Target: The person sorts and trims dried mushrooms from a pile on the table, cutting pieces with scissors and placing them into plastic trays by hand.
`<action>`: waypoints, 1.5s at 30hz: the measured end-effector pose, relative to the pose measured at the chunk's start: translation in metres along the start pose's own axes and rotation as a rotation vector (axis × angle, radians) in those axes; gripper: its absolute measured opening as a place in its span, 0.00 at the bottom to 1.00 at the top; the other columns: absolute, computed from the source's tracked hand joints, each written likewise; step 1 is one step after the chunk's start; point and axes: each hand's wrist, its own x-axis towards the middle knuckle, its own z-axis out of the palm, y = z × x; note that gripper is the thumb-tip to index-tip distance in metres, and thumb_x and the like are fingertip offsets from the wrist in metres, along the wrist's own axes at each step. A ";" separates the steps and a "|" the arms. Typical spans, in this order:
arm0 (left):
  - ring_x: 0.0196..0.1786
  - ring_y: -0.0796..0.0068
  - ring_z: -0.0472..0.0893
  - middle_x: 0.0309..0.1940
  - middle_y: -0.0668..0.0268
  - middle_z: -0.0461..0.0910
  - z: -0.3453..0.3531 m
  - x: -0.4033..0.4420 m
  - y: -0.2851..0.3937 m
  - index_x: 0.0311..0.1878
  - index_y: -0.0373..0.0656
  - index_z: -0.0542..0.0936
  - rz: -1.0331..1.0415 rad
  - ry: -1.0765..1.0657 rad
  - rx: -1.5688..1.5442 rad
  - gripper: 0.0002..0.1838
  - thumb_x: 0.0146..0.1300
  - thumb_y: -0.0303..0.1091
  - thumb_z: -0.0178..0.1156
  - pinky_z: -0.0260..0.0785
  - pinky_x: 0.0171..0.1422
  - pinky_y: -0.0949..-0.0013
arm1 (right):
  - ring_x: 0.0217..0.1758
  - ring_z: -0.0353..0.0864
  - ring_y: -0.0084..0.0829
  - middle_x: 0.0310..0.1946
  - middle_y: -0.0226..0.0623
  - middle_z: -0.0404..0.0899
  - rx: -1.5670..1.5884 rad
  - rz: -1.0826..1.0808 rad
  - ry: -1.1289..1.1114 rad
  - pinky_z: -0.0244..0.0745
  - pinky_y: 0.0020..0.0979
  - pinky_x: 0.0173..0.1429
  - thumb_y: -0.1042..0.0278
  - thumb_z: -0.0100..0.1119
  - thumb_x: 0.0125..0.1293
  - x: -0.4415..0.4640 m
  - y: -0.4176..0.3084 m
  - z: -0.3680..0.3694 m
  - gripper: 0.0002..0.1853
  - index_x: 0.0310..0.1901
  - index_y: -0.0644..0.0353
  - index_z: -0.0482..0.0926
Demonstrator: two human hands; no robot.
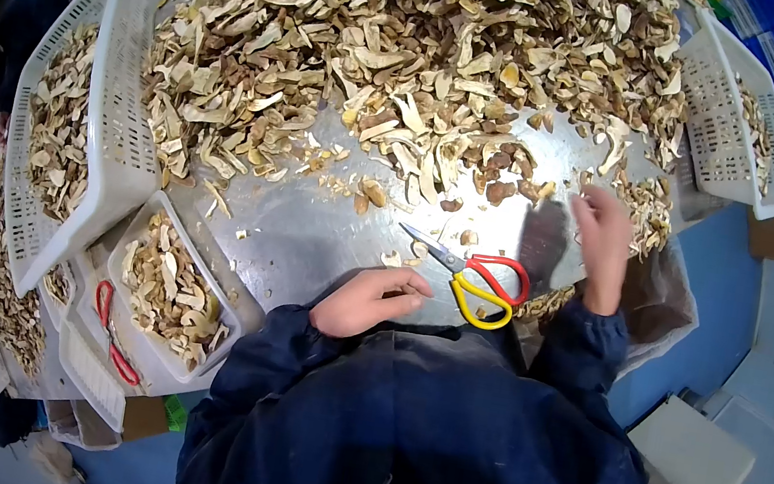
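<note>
My left hand (pixel 373 301) rests at the table's near edge, palm turned inward, its loosely bent fingers apart with nothing between them. Over the right part of the table is my right hand (pixel 602 238), fingers slightly spread and empty, beside small dried mushroom slices (pixel 647 210). Between the hands lie scissors (pixel 487 283) with one red and one yellow handle, blades pointing up and left. Beyond them a large heap of dried mushroom slices (pixel 418 44) covers the far side of the metal table (pixel 308 230).
At the left stand a tall white basket (pixel 129 115) and a low tray (pixel 233 329), both holding slices; red-handled scissors (pixel 115 336) lie beside the tray. Another white basket (pixel 720 123) stands at the back right. A lined bin (pixel 665 306) sits below the right edge.
</note>
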 end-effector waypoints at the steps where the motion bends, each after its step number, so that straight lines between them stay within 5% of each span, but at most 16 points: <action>1: 0.43 0.83 0.73 0.40 0.67 0.77 0.000 -0.001 0.006 0.50 0.36 0.75 -0.014 0.002 -0.068 0.13 0.68 0.33 0.53 0.67 0.48 0.76 | 0.32 0.81 0.40 0.33 0.50 0.82 0.106 -0.046 -0.013 0.74 0.34 0.38 0.60 0.59 0.58 0.001 -0.005 0.022 0.18 0.43 0.66 0.80; 7: 0.42 0.81 0.73 0.41 0.68 0.75 -0.004 -0.008 0.019 0.53 0.39 0.73 -0.008 0.080 -0.166 0.12 0.69 0.31 0.51 0.66 0.48 0.75 | 0.29 0.80 0.47 0.22 0.46 0.80 -0.137 -0.182 -0.221 0.74 0.40 0.34 0.52 0.60 0.56 -0.009 -0.088 0.096 0.19 0.31 0.64 0.80; 14: 0.38 0.83 0.75 0.36 0.70 0.78 -0.011 -0.001 -0.001 0.54 0.38 0.74 0.060 0.196 0.062 0.14 0.68 0.31 0.53 0.67 0.43 0.76 | 0.21 0.76 0.38 0.18 0.44 0.77 0.140 -0.092 -0.314 0.69 0.34 0.28 0.58 0.61 0.53 -0.012 -0.066 0.098 0.16 0.27 0.67 0.77; 18: 0.36 0.57 0.78 0.30 0.56 0.78 -0.019 0.026 0.011 0.46 0.37 0.77 0.161 0.609 0.498 0.14 0.57 0.30 0.60 0.70 0.40 0.62 | 0.20 0.68 0.24 0.16 0.34 0.71 0.201 -0.053 -0.235 0.62 0.29 0.26 0.60 0.62 0.55 -0.020 -0.034 0.063 0.15 0.26 0.67 0.74; 20: 0.36 0.55 0.78 0.30 0.56 0.78 -0.024 0.043 0.025 0.48 0.37 0.74 0.143 0.725 0.646 0.16 0.57 0.32 0.61 0.70 0.41 0.60 | 0.22 0.61 0.15 0.15 0.25 0.65 0.131 0.007 -0.213 0.56 0.25 0.25 0.63 0.62 0.57 -0.025 -0.023 0.040 0.15 0.23 0.65 0.70; 23: 0.36 0.54 0.79 0.31 0.57 0.78 -0.029 0.069 0.030 0.52 0.37 0.71 0.162 0.904 0.843 0.21 0.57 0.33 0.63 0.70 0.38 0.58 | 0.22 0.63 0.15 0.16 0.26 0.67 0.067 0.114 -0.150 0.58 0.24 0.26 0.62 0.62 0.57 -0.032 0.022 0.011 0.15 0.24 0.66 0.72; 25: 0.35 0.53 0.79 0.31 0.58 0.78 -0.029 0.082 0.028 0.53 0.38 0.70 0.175 0.965 0.902 0.23 0.56 0.33 0.64 0.70 0.38 0.57 | 0.25 0.77 0.32 0.21 0.46 0.77 -0.105 0.189 -0.047 0.70 0.33 0.33 0.53 0.62 0.55 -0.038 0.056 -0.014 0.20 0.31 0.68 0.78; 28: 0.35 0.55 0.79 0.31 0.57 0.78 -0.027 0.092 0.028 0.52 0.38 0.69 0.170 0.972 0.898 0.22 0.55 0.32 0.65 0.70 0.38 0.59 | 0.36 0.81 0.47 0.29 0.51 0.81 -0.361 0.346 0.119 0.73 0.38 0.41 0.50 0.61 0.57 -0.046 0.072 -0.041 0.23 0.42 0.64 0.80; 31: 0.35 0.52 0.79 0.34 0.53 0.79 -0.027 0.088 0.032 0.50 0.38 0.70 0.158 0.879 0.557 0.20 0.55 0.31 0.64 0.70 0.38 0.59 | 0.26 0.78 0.31 0.22 0.42 0.78 -0.212 0.319 0.198 0.71 0.31 0.35 0.56 0.59 0.60 -0.047 0.047 -0.050 0.19 0.45 0.64 0.79; 32: 0.30 0.64 0.79 0.30 0.59 0.79 -0.030 0.089 0.025 0.47 0.37 0.73 0.254 0.888 0.499 0.16 0.56 0.29 0.63 0.70 0.36 0.65 | 0.24 0.76 0.26 0.20 0.40 0.76 -0.093 0.259 0.189 0.70 0.28 0.33 0.59 0.59 0.61 -0.046 0.041 -0.042 0.17 0.45 0.64 0.79; 36: 0.27 0.77 0.73 0.25 0.67 0.74 -0.040 0.076 0.017 0.42 0.38 0.75 0.248 0.630 0.006 0.09 0.62 0.31 0.57 0.65 0.34 0.73 | 0.24 0.68 0.15 0.20 0.24 0.72 0.238 0.085 -0.101 0.61 0.20 0.28 0.67 0.58 0.63 -0.037 -0.003 0.008 0.10 0.43 0.62 0.80; 38: 0.27 0.81 0.70 0.24 0.70 0.72 -0.038 0.057 0.025 0.40 0.39 0.75 0.107 0.483 -0.283 0.08 0.65 0.33 0.53 0.62 0.33 0.77 | 0.22 0.69 0.16 0.17 0.28 0.71 0.227 -0.058 -0.209 0.63 0.22 0.27 0.69 0.59 0.61 -0.032 -0.044 0.031 0.09 0.41 0.63 0.80; 39: 0.27 0.80 0.69 0.25 0.69 0.71 -0.040 0.051 0.019 0.41 0.38 0.74 0.131 0.457 -0.372 0.09 0.66 0.34 0.50 0.62 0.33 0.76 | 0.23 0.76 0.33 0.23 0.41 0.77 0.249 -0.164 -0.189 0.68 0.31 0.29 0.63 0.61 0.58 -0.028 -0.051 0.052 0.11 0.37 0.61 0.80; 40: 0.27 0.78 0.69 0.26 0.68 0.70 -0.043 0.047 0.009 0.42 0.38 0.73 0.155 0.431 -0.461 0.10 0.67 0.34 0.48 0.62 0.34 0.74 | 0.29 0.79 0.42 0.28 0.42 0.79 0.112 -0.304 -0.183 0.71 0.36 0.32 0.60 0.61 0.57 -0.022 -0.051 0.070 0.12 0.37 0.60 0.79; 45: 0.30 0.77 0.68 0.27 0.67 0.68 -0.022 0.025 0.020 0.46 0.37 0.71 0.143 0.351 -0.851 0.11 0.66 0.33 0.46 0.61 0.34 0.73 | 0.31 0.80 0.44 0.27 0.45 0.76 -0.218 -0.360 -0.113 0.73 0.40 0.33 0.57 0.63 0.55 -0.016 -0.088 0.107 0.16 0.32 0.61 0.71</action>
